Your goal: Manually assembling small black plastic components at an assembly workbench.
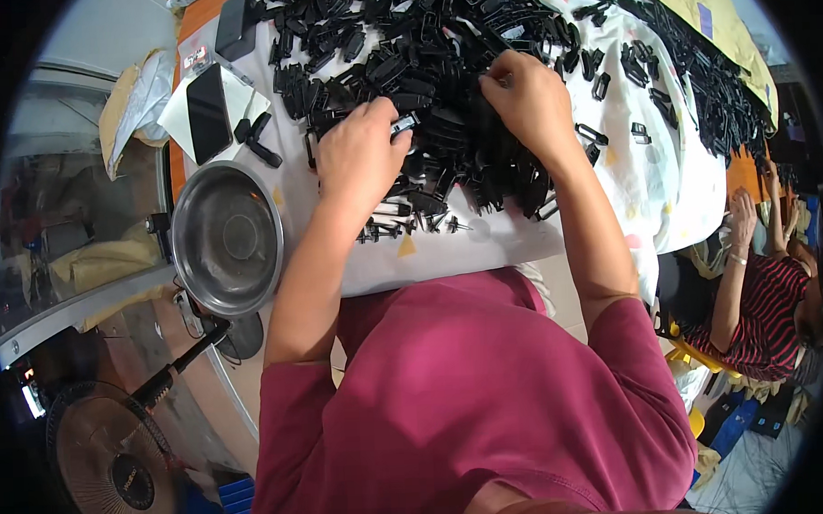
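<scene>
A big heap of small black plastic clip-like parts [405,67] spreads over the table. My left hand [358,155] is closed at the heap's near left side, with a small dark part with a shiny face [404,124] between thumb and fingers. At the right of the heap is my right hand [528,103], its fingers curled together; whatever they pinch is hidden. Between the two hands lie more black parts. Small black pin-like pieces [456,224] and a few pale ones are scattered along the heap's near edge.
Left of the heap stand a metal bowl [230,238], a phone [209,114] on white paper, and a black box [234,28]. A white cloth [645,185] covers the table. At lower left is a fan [110,462]. Another person in a striped top [763,322] works at far right.
</scene>
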A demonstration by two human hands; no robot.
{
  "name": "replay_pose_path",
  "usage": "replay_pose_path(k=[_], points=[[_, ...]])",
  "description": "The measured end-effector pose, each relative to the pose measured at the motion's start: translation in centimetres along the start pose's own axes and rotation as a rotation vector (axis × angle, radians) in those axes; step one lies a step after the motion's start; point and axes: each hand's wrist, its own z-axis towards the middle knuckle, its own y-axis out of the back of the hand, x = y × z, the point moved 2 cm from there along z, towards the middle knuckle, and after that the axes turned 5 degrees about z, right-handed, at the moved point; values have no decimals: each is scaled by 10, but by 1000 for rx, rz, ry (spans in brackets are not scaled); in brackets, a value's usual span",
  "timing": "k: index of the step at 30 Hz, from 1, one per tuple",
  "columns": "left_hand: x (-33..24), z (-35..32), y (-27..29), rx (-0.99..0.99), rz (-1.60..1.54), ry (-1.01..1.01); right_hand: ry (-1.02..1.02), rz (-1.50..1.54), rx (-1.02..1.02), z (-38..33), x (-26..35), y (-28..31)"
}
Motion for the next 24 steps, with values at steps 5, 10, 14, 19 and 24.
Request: replay_pose_path(k=[5,10,14,19,24], points=[[11,-11,-1,-139,-509,73,27,21,14,-3,-10,-10],[27,-24,-5,120,-1242,471,10,123,-111,-3,-5,2],[18,-32,3,83,-1548,455,0,828,-265,-8,-6,11],[-10,-32,4,228,-1408,323,-325,1898,212,-37,35,18],[-22,-29,14,60,-1255,188,-482,1759,211,-56,34,2]])
